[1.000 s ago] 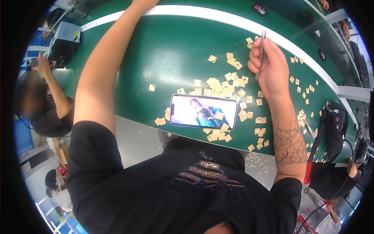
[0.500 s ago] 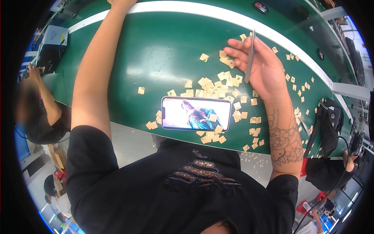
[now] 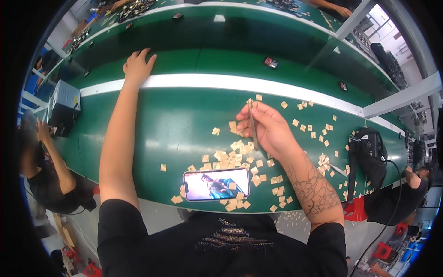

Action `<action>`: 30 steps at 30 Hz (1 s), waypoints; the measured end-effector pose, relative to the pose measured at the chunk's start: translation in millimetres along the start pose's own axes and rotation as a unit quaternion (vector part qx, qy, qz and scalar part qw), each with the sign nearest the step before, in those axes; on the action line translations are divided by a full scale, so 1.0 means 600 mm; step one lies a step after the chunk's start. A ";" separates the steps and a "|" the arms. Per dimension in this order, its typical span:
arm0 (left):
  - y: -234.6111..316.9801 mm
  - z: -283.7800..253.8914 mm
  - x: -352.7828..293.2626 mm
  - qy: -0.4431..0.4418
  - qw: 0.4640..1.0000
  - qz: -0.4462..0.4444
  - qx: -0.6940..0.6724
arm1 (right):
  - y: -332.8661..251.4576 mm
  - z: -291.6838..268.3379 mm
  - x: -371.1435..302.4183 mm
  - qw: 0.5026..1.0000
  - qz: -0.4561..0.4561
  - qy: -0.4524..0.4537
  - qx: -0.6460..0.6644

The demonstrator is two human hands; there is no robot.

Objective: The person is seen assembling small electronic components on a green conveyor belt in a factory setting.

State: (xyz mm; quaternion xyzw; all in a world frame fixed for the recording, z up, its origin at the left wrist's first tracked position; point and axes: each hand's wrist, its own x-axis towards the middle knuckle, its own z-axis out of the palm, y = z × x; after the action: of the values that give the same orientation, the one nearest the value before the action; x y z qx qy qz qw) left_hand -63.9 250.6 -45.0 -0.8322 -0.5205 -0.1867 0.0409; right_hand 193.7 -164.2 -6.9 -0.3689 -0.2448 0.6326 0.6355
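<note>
My left hand (image 3: 138,68) reaches past the white rail (image 3: 198,81) to the green surface behind it. Its fingers are spread and nothing shows in them. My right hand (image 3: 271,131) is closed around grey metal tweezers (image 3: 253,128), tip pointing away from me. A small tan square piece (image 3: 249,100) appears at that tip; whether it is gripped or lies behind, I cannot tell. Several like it form a loose pile (image 3: 226,160) on the green table. A phone (image 3: 216,184) lies below the pile, its screen lit with a costumed figure, and some squares rest on it.
A grey and black box (image 3: 63,108) stands at the left. Small black devices (image 3: 271,63) lie beyond the rail. To the right are a black bag (image 3: 371,152) and a metal post (image 3: 401,94). Co-workers sit on both sides; one arm (image 3: 60,161) shows at left.
The view has tilted up, showing more of the far surface and my whole left hand. My right hand, still with the tweezers, has turned slightly and sits nearer the pile's far side.
</note>
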 end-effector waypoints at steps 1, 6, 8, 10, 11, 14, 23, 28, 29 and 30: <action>-0.001 -0.001 0.003 -0.005 1.000 0.004 0.000 | -0.003 0.000 0.004 1.000 -0.009 0.000 -0.022; -0.003 0.008 0.039 0.009 0.999 0.029 -0.009 | -0.014 0.001 0.016 0.994 -0.045 0.032 -0.094; 0.036 -0.007 0.015 0.033 0.999 0.021 -0.035 | -0.020 0.000 0.014 0.990 -0.055 0.038 -0.123; 0.037 -0.017 0.004 0.019 0.999 0.016 -0.037 | -0.016 0.006 0.014 0.988 -0.048 0.042 -0.137; 0.039 -0.023 0.003 0.013 0.999 0.015 -0.043 | -0.015 0.008 0.016 0.986 -0.051 0.046 -0.155; 0.029 -0.025 0.000 0.014 0.998 0.033 -0.049 | -0.011 0.016 0.010 0.979 -0.052 0.052 -0.192; 0.034 -0.040 -0.016 -0.007 0.997 0.026 -0.066 | 0.005 0.025 0.003 0.961 -0.067 0.048 -0.264; 0.031 -0.040 -0.014 -0.012 0.998 0.032 -0.054 | 0.003 0.024 0.001 0.951 -0.084 0.035 -0.294; 0.032 -0.038 -0.013 -0.014 0.998 0.031 -0.055 | 0.006 0.023 0.000 0.948 -0.110 0.030 -0.298; 0.033 -0.037 -0.013 -0.016 0.998 0.034 -0.051 | 0.008 0.023 0.000 0.943 -0.135 0.025 -0.302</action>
State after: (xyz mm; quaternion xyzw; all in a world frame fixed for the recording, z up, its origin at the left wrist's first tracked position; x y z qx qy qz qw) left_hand -55.5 229.3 -24.4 -0.8532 -0.4824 -0.1984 -0.0038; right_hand 180.2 -162.5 -2.2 -0.5228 -0.4562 0.4276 0.5795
